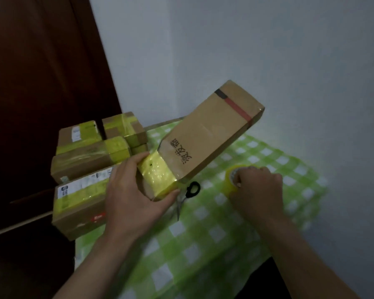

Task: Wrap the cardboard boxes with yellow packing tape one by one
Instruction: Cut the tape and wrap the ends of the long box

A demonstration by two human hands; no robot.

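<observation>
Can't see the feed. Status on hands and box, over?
Left hand grips long box, one yellow band on. Right hand grips tape roll. Scissors beneath box end.

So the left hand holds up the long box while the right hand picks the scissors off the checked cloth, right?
Not quite. In the head view the right hand grips the yellow tape roll on the checked cloth, not the scissors, which lie untouched beside it. The left hand does hold up the long box.
</observation>
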